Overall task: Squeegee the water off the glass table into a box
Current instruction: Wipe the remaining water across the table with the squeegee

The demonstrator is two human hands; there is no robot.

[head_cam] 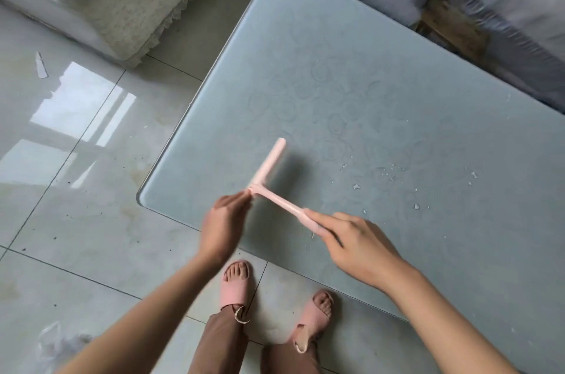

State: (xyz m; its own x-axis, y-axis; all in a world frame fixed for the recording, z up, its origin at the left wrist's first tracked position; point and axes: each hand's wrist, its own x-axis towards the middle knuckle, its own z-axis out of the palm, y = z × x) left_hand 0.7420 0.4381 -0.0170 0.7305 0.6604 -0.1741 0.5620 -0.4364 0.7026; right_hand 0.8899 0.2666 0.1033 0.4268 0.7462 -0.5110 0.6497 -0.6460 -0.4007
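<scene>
Head view: over the near left corner of a frosted pale-green glass counter [397,83], a person holds a pink plastic T-shaped squeegee [268,163]. The right hand [357,242] has its grip curled round the handle's end; the left hand [223,220], blurred, has its grip pinching the blade's near end. Scattered water droplets [356,186] lie on the glass to the tool's right.

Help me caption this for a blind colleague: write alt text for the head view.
A person holds a pink squeegee over a glass table, right hand gripping the handle, left hand pinching the blade's near end. Water droplets dot the glass nearby.
</scene>
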